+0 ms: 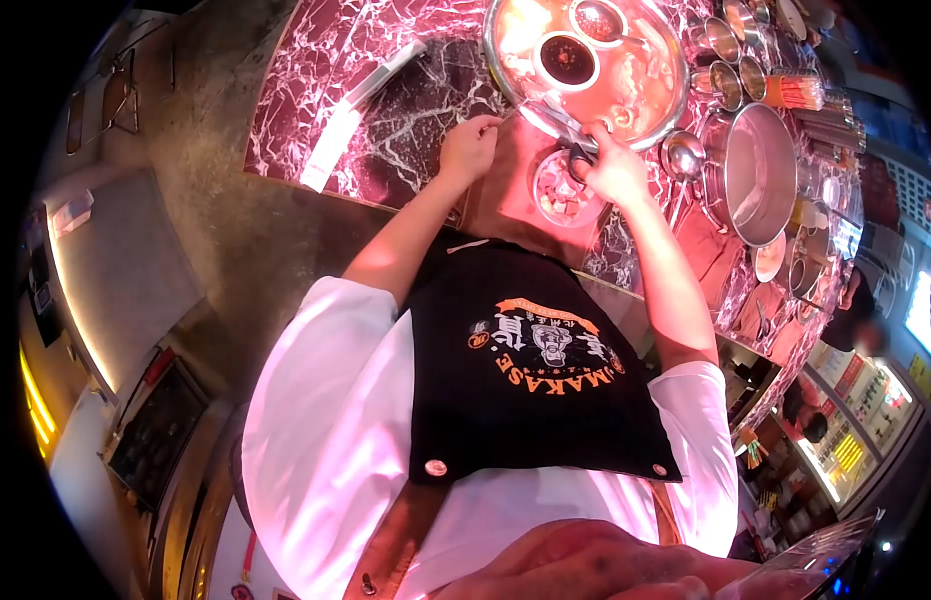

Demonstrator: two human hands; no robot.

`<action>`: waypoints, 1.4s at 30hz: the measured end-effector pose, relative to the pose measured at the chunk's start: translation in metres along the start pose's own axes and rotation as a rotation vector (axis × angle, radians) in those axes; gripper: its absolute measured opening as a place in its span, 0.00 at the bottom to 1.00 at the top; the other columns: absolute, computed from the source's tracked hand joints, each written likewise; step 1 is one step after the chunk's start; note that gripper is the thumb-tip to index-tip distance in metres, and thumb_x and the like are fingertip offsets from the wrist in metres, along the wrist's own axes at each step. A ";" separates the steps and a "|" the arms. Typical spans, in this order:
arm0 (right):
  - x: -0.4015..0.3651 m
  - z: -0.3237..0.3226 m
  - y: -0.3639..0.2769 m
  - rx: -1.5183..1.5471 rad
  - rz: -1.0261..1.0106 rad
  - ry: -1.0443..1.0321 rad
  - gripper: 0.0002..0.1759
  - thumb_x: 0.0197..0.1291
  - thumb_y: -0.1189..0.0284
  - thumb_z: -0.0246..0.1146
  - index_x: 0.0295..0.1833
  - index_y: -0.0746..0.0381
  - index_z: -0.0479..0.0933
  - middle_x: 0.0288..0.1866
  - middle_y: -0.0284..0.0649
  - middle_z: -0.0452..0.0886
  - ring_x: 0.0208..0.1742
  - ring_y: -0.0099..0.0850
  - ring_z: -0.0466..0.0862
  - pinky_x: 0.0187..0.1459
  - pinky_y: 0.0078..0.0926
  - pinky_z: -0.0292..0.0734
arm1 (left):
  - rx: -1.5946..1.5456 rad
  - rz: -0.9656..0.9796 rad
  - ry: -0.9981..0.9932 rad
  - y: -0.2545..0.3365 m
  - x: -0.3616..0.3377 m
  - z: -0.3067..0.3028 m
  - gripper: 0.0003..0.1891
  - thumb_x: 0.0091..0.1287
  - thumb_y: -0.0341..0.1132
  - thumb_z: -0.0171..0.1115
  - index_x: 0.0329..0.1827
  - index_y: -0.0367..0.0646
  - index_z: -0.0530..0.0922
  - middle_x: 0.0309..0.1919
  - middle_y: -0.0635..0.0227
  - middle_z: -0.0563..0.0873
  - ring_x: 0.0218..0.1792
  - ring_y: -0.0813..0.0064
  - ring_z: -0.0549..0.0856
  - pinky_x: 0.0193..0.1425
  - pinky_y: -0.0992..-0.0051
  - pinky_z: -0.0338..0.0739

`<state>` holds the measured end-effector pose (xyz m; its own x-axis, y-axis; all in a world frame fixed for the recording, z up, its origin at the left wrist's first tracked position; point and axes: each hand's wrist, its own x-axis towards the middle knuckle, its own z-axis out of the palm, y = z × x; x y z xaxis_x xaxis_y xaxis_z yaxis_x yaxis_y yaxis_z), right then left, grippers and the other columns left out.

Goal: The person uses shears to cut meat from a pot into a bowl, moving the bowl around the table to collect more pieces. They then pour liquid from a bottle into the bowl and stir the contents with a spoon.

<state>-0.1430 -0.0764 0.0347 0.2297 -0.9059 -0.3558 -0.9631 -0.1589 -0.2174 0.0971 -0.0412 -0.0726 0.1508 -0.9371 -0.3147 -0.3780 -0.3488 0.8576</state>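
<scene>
My right hand [618,172] grips black-handled scissors [581,158] just above a small round bowl [561,190] holding pale food pieces. That bowl stands on a brown board at the near edge of the red marble table [386,120]. My left hand [471,145] rests on the table left of the bowl, its fingers curled with nothing visible in them. Just beyond both hands lies a large round metal pan [641,95] with two dark sauce bowls [568,58] in it. My black apron with orange print fills the middle of the view.
A deep steel pot [761,175] stands to the right of the pan, with a ladle [683,155], several small metal cups [726,85] and a bundle of chopsticks [794,92] nearby. A long white strip [336,140] lies on the table's left. Another person sits at far right [856,300].
</scene>
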 end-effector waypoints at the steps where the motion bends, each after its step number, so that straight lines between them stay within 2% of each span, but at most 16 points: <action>1: 0.004 0.004 -0.004 0.049 0.008 0.010 0.32 0.53 0.60 0.71 0.66 0.48 0.73 0.55 0.46 0.83 0.57 0.45 0.83 0.57 0.44 0.78 | -0.023 0.020 0.002 -0.006 0.009 0.001 0.14 0.70 0.36 0.58 0.51 0.40 0.85 0.38 0.60 0.90 0.37 0.73 0.87 0.45 0.74 0.79; 3: 0.011 0.006 -0.005 0.096 0.021 0.016 0.32 0.54 0.60 0.71 0.66 0.48 0.73 0.55 0.45 0.83 0.57 0.45 0.84 0.56 0.45 0.78 | -0.049 0.037 0.000 -0.005 0.018 -0.002 0.14 0.69 0.36 0.58 0.52 0.40 0.85 0.38 0.59 0.90 0.37 0.72 0.87 0.45 0.73 0.79; 5: 0.016 0.007 -0.005 0.115 0.027 -0.018 0.30 0.55 0.61 0.71 0.66 0.48 0.74 0.56 0.45 0.83 0.56 0.46 0.84 0.56 0.45 0.79 | 0.001 0.091 0.052 -0.003 0.023 -0.007 0.15 0.68 0.41 0.56 0.49 0.46 0.87 0.39 0.56 0.89 0.42 0.56 0.88 0.48 0.63 0.81; 10: 0.018 0.019 0.018 0.123 -0.018 -0.015 0.27 0.56 0.67 0.69 0.63 0.47 0.76 0.48 0.47 0.86 0.51 0.47 0.86 0.54 0.45 0.79 | 0.016 0.102 0.051 0.003 0.029 -0.007 0.14 0.68 0.39 0.57 0.49 0.45 0.87 0.41 0.55 0.89 0.42 0.57 0.88 0.48 0.64 0.81; 13: 0.000 0.004 0.032 0.189 -0.016 -0.054 0.27 0.55 0.69 0.68 0.63 0.48 0.77 0.47 0.48 0.87 0.51 0.47 0.86 0.54 0.44 0.79 | -0.146 0.027 0.022 -0.001 0.034 -0.010 0.14 0.68 0.39 0.58 0.50 0.43 0.86 0.41 0.54 0.89 0.40 0.60 0.89 0.46 0.67 0.80; 17: -0.050 -0.035 0.041 0.139 0.174 -0.049 0.29 0.54 0.65 0.67 0.65 0.47 0.75 0.49 0.47 0.87 0.52 0.45 0.86 0.54 0.41 0.79 | -0.174 -0.008 -0.020 0.032 0.001 -0.041 0.15 0.70 0.39 0.57 0.52 0.44 0.85 0.38 0.55 0.89 0.37 0.63 0.88 0.42 0.68 0.80; 20: -0.097 -0.063 0.040 0.162 0.133 0.015 0.31 0.53 0.65 0.68 0.66 0.45 0.73 0.50 0.42 0.84 0.48 0.41 0.86 0.52 0.39 0.79 | 0.055 0.126 -0.063 0.041 -0.026 -0.042 0.14 0.71 0.39 0.56 0.52 0.49 0.86 0.38 0.57 0.89 0.36 0.60 0.88 0.41 0.66 0.80; 21: -0.113 -0.072 0.038 0.132 0.102 0.048 0.32 0.52 0.65 0.68 0.66 0.44 0.73 0.50 0.42 0.83 0.47 0.42 0.86 0.51 0.39 0.79 | 0.171 0.237 -0.072 0.039 -0.034 -0.039 0.13 0.70 0.39 0.56 0.51 0.50 0.86 0.38 0.59 0.88 0.36 0.58 0.87 0.41 0.64 0.81; 22: -0.125 -0.082 0.032 0.111 0.145 -0.005 0.32 0.51 0.67 0.68 0.65 0.44 0.73 0.48 0.42 0.82 0.47 0.42 0.85 0.51 0.40 0.79 | 0.284 0.350 -0.081 0.037 -0.043 -0.035 0.13 0.69 0.40 0.56 0.50 0.52 0.86 0.38 0.60 0.88 0.37 0.56 0.87 0.40 0.62 0.81; 25: -0.153 -0.091 0.031 0.050 0.163 -0.110 0.31 0.51 0.67 0.68 0.64 0.45 0.74 0.49 0.43 0.83 0.47 0.43 0.85 0.50 0.41 0.79 | 0.392 0.494 -0.174 0.056 -0.072 -0.032 0.13 0.66 0.39 0.57 0.50 0.53 0.84 0.35 0.62 0.85 0.37 0.54 0.86 0.39 0.58 0.80; 26: -0.157 -0.093 0.031 0.107 0.184 -0.153 0.30 0.51 0.67 0.68 0.62 0.46 0.74 0.44 0.43 0.84 0.46 0.44 0.86 0.48 0.42 0.79 | 0.515 0.493 -0.269 0.069 -0.079 -0.035 0.12 0.65 0.38 0.57 0.50 0.53 0.82 0.32 0.63 0.83 0.37 0.56 0.86 0.37 0.56 0.79; 29: -0.161 -0.090 0.035 0.187 0.287 -0.295 0.30 0.51 0.66 0.68 0.63 0.47 0.74 0.38 0.44 0.85 0.44 0.45 0.86 0.47 0.42 0.78 | 0.568 0.591 -0.289 0.057 -0.089 -0.026 0.11 0.66 0.36 0.55 0.49 0.53 0.81 0.32 0.65 0.83 0.36 0.57 0.86 0.37 0.57 0.80; 33: -0.165 -0.082 0.029 0.181 0.273 -0.293 0.30 0.52 0.64 0.69 0.63 0.48 0.74 0.36 0.45 0.85 0.44 0.46 0.86 0.47 0.41 0.78 | 0.574 0.604 -0.243 0.052 -0.101 -0.018 0.10 0.66 0.35 0.53 0.47 0.51 0.80 0.33 0.65 0.84 0.35 0.58 0.86 0.36 0.58 0.80; 39: -0.161 -0.072 0.037 0.249 0.289 -0.327 0.29 0.53 0.65 0.69 0.63 0.49 0.76 0.39 0.46 0.86 0.44 0.43 0.86 0.48 0.39 0.78 | 0.618 0.524 -0.244 0.051 -0.107 -0.018 0.09 0.67 0.35 0.53 0.45 0.50 0.80 0.32 0.64 0.84 0.34 0.57 0.86 0.34 0.58 0.80; 41: -0.150 -0.064 0.039 0.285 0.283 -0.363 0.29 0.53 0.66 0.69 0.63 0.50 0.76 0.39 0.46 0.86 0.44 0.42 0.86 0.48 0.37 0.78 | 0.581 0.620 -0.234 0.044 -0.105 -0.015 0.13 0.66 0.35 0.56 0.53 0.54 0.81 0.29 0.65 0.81 0.30 0.55 0.84 0.31 0.56 0.78; 42: -0.144 -0.059 0.041 0.327 0.285 -0.397 0.28 0.54 0.67 0.69 0.63 0.50 0.77 0.40 0.46 0.86 0.43 0.40 0.86 0.48 0.36 0.78 | 0.582 0.618 -0.225 0.044 -0.104 -0.016 0.13 0.66 0.35 0.56 0.53 0.54 0.81 0.29 0.65 0.81 0.30 0.55 0.84 0.31 0.56 0.78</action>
<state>-0.2242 0.0245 0.1308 0.0634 -0.6686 -0.7409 -0.9158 0.2559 -0.3094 0.0793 0.0415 0.0042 -0.3955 -0.9184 0.0124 -0.7474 0.3297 0.5768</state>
